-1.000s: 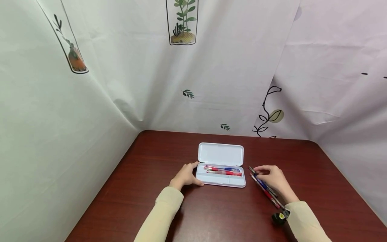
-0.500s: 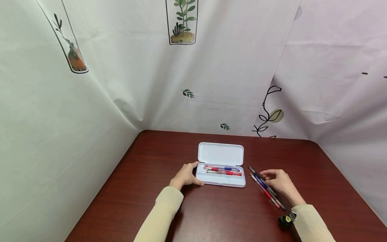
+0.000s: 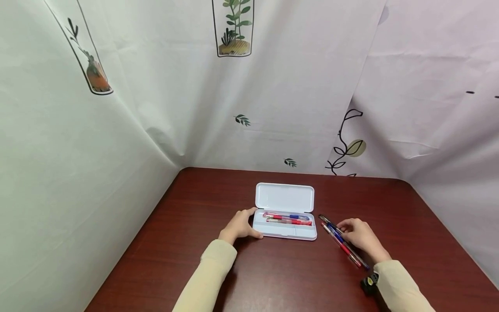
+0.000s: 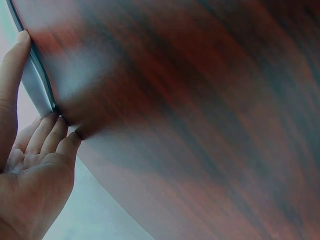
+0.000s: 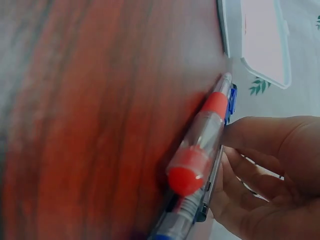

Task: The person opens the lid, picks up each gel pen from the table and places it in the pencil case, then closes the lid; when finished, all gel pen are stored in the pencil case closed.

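Note:
A white pencil case (image 3: 269, 231) lies with its lid (image 3: 284, 197) raised, in the head view's middle. Inside its back compartment are a blue pen (image 3: 299, 217) and red pens (image 3: 300, 222). My left hand (image 3: 238, 225) holds the case's left end, thumb at the front corner, fingers at the back. To the right, a black pen (image 3: 323, 219), a blue pen (image 3: 334, 230) and a red pen (image 3: 343, 247) lie slanted side by side. My right hand (image 3: 360, 234) pinches the black pen between thumb and fingers; in the right wrist view the red pen (image 5: 215, 106) partly hides it.
The dark red wooden table (image 3: 288, 277) reaches back to a white cloth wall (image 3: 202, 108) with plant prints. A small black device (image 3: 369, 284) sits on the right wrist by the sleeve (image 3: 399, 284).
My right hand first drew back from the pens' far end, then came in on the black pen, which has shifted slightly. The left hand and the case have stayed put.

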{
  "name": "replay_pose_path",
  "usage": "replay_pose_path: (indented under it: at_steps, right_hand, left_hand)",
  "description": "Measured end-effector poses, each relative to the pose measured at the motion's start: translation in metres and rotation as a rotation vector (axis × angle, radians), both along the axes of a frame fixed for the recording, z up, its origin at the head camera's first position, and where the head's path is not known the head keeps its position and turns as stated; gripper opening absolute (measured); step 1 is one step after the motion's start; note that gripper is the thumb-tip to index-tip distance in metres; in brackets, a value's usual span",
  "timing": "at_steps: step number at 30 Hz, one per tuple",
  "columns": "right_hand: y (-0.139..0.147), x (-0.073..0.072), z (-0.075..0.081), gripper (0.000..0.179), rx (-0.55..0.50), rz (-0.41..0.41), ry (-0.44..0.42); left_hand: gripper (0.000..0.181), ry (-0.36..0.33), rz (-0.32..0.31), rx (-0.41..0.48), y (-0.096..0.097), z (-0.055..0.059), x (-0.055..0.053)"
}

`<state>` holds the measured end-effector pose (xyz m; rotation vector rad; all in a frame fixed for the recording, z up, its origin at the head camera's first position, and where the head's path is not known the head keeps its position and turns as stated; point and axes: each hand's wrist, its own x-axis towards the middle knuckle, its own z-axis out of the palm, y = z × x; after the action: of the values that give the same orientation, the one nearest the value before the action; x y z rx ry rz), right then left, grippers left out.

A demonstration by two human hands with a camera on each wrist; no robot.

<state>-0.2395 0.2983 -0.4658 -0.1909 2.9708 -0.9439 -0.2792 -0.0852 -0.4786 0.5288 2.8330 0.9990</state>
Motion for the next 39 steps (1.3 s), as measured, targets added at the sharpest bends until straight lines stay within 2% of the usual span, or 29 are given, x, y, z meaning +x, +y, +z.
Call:
replay_pose_path:
  at_steps: [11,20,28,39]
  right_hand:
    - [-0.001,-0.002,0.004,0.017,-0.045,-0.012,-0.009]
    - [-0.012,-0.006,0.013,0.016,-0.094,0.01,0.005]
    - [-0.029,-0.014,0.019,0.014,-0.121,0.046,0.005]
    - [-0.057,-0.029,0.02,0.017,-0.153,0.078,0.025]
  left_hand:
    - [0.094,-0.013,0.005,0.001,0.0,0.003,0.002]
    - [0.094,-0.02,0.016,0.008,0.0,0.003,0.001]
    - [0.093,-0.013,0.015,0.0,0.0,0.002,0.002]
    - [0.092,-0.014,0.019,-0.003,0.001,0.004,0.002]
